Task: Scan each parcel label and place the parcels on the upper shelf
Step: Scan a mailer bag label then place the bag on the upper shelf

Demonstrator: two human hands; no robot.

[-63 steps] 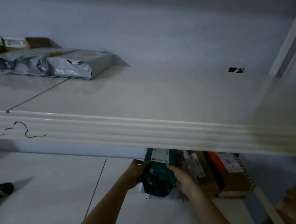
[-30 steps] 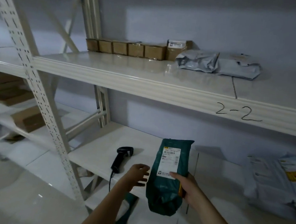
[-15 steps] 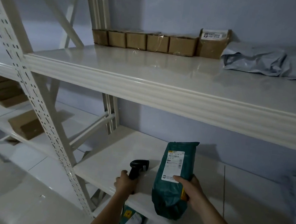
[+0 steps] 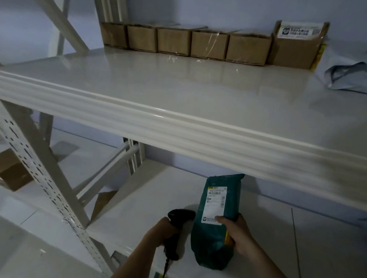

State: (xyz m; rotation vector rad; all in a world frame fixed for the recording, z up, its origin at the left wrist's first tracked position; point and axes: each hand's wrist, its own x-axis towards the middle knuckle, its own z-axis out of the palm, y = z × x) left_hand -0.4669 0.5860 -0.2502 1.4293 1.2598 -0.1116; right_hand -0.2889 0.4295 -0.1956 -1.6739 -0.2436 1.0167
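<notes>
Right hand [image 4: 237, 236] wrapped round a green parcel [image 4: 213, 236], thumb on the bottom edge of its white label [image 4: 215, 203], held upright over the lower shelf [image 4: 301, 251] just under the upper shelf [image 4: 182, 94] lip. Left hand [image 4: 162, 232] clamped on a black scanner [image 4: 176, 230] right beside the parcel, cord dangling down. Up top: row of brown boxes [image 4: 187, 41] along the back wall, grey mailer bag [image 4: 363, 77] off to the right

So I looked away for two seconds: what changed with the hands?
The left hand let go of the green parcel, reached left and gripped the scanner, lifting it beside the label. The right hand kept holding the parcel upright, now over the lower shelf.
</notes>
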